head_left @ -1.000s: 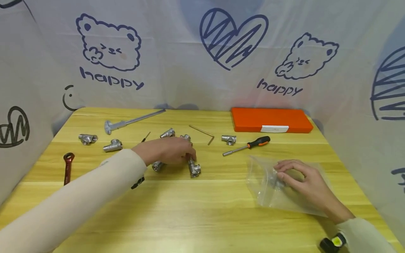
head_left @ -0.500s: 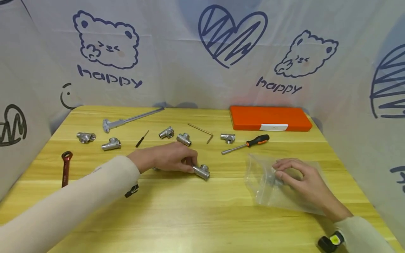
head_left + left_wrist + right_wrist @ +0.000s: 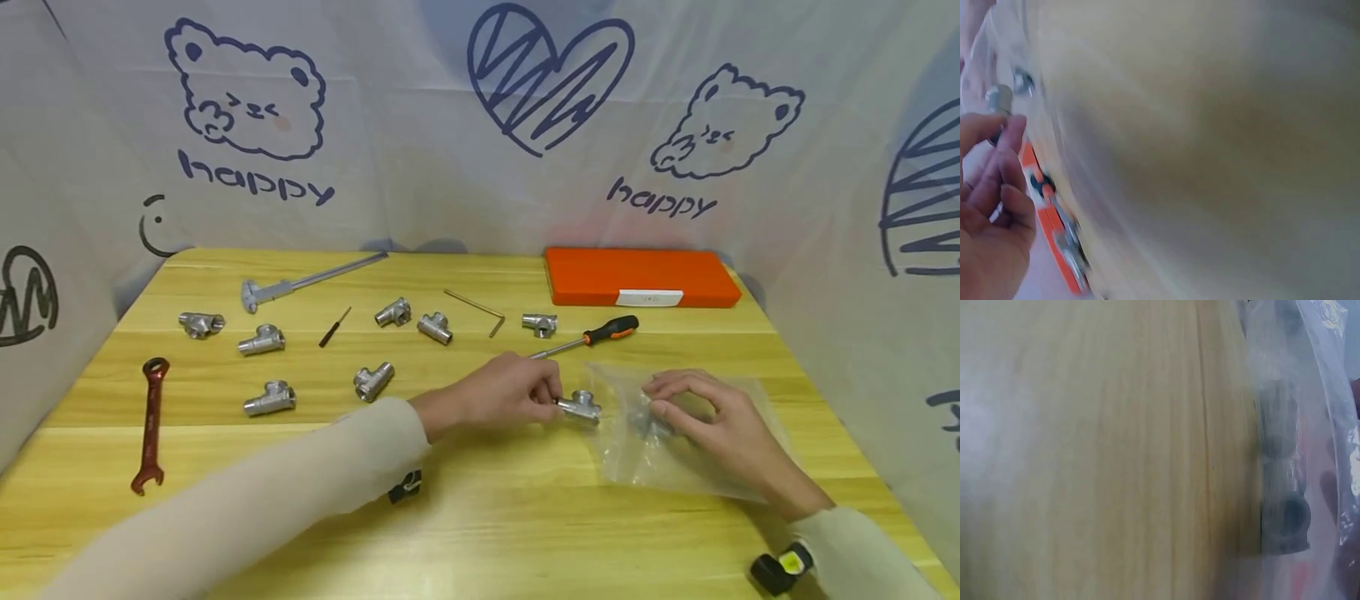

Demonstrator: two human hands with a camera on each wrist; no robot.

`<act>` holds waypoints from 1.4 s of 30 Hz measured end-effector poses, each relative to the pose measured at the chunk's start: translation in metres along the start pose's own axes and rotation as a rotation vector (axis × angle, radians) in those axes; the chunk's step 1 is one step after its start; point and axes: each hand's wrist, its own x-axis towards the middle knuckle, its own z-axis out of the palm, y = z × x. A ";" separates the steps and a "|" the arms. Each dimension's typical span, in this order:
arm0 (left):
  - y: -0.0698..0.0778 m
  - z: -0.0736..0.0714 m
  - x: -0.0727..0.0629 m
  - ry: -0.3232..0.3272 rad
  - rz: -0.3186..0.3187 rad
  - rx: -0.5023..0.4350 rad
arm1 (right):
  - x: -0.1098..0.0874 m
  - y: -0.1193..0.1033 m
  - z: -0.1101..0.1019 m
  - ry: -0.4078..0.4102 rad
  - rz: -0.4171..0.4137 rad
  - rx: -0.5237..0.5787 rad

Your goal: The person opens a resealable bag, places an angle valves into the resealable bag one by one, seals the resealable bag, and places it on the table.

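Observation:
My left hand (image 3: 506, 392) pinches one end of a silver metal pipe tee (image 3: 583, 407) between thumb and fingers, in front of the clear zip bag (image 3: 626, 462). My right hand (image 3: 716, 421) holds that bag by its upper side, thumb and fingertips at the plastic. Inside the bag lies at least one metal fitting (image 3: 1286, 522), seen through the film in the right wrist view. In the left wrist view the tee (image 3: 999, 98) sticks out beyond the fingertips, close to the bag.
Several more pipe tees (image 3: 270, 399) lie across the left and middle. Around them are a red wrench (image 3: 152, 425), a caliper (image 3: 273, 292), a small screwdriver (image 3: 334, 327) and a hex key (image 3: 474, 305). A black-orange nut driver (image 3: 611, 330) and an orange case (image 3: 641, 277) lie back right.
My left hand has carried the pipe tee from the middle of the table rightward to the bag, uncovering other tees. My right hand stays at the bag.

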 end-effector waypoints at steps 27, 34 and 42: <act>0.019 -0.002 -0.005 -0.066 0.053 0.265 | 0.005 0.002 -0.001 0.007 -0.032 0.014; -0.035 -0.073 -0.077 0.067 -0.051 0.291 | 0.004 0.001 0.000 0.011 -0.066 0.001; -0.082 -0.114 -0.148 0.095 -0.245 0.343 | 0.002 0.002 0.000 0.004 -0.083 -0.001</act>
